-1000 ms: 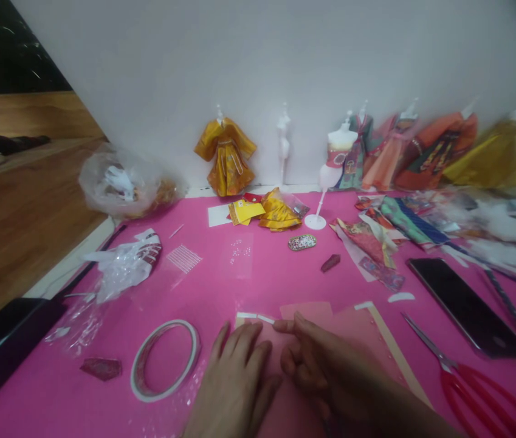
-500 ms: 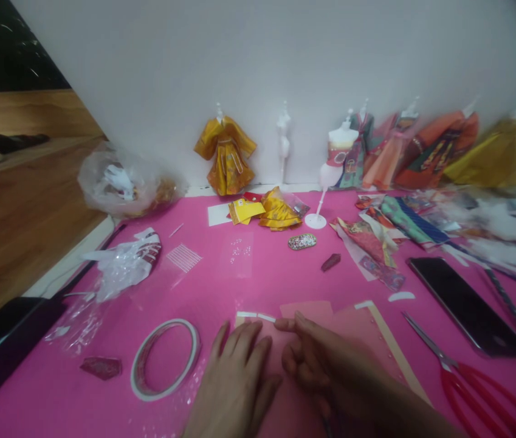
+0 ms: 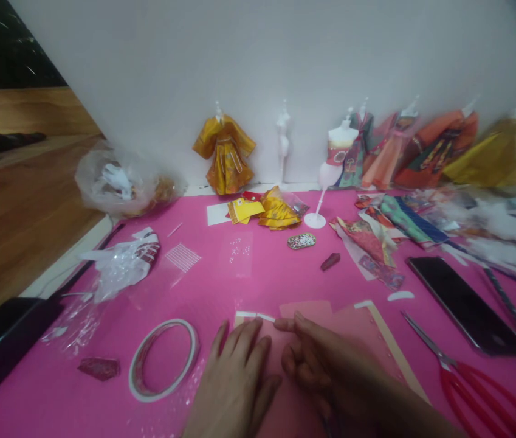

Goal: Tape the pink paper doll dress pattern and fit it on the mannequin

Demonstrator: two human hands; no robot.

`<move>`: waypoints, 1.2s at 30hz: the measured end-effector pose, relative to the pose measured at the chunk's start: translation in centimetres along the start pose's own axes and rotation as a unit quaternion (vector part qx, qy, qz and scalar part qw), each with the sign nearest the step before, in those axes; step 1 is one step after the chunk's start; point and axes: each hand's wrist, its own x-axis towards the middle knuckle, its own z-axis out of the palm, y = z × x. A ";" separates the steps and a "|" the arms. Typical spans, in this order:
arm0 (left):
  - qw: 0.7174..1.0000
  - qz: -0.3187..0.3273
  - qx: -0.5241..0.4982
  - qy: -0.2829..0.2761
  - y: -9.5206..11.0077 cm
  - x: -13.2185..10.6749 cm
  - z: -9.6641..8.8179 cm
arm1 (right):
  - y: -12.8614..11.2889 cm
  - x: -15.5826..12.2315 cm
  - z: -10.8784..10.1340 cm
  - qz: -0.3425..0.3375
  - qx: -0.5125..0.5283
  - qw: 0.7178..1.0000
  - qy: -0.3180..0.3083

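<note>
Two hands at a bench (image 3: 280,283) with a magenta covering. The narrow white strip (image 3: 265,317), apparently tape, lies at the far left edge of a flat, matte pink sheet (image 3: 353,334) with a cream border along its right side. The strip shows as two short lengths nearly end to end: the left runs almost level across the view, the right slopes slightly down toward the right hand. The long axis therefore lies left to right, roughly crosswise to the line of sight, with the right end pointing at the right hand.

Left hand (image 3: 234,371): palm down, fingers slightly apart, fingertips just below the strip, its grip clamped on nothing visible. Right hand (image 3: 315,359): one digit stretched to the strip's right end, seemingly touching, the others curled; whether this grip holds anything cannot be made out.

Possible faults, by judgement: a sideways drag by the right hand could skew the right length; uneven pressure from the left could let the sheet slip or pucker; an adhesive strip could cling to a fingertip and lift. A white-rimmed, ring-shaped tape roll (image 3: 135,368) lies to the left, red-handled metal scissors (image 3: 448,364) to the right.
</note>
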 end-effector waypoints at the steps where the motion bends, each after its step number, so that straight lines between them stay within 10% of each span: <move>1: 1.000 0.000 -0.001 -0.004 0.0 0.0 0.0 | 0.0 0.0 -0.1 0.005 0.002 1.000 -0.005; 36: 0.995 0.035 0.019 -0.096 -0.7 -1.5 0.9 | -0.5 -0.3 -0.6 0.005 -0.017 1.000 -0.012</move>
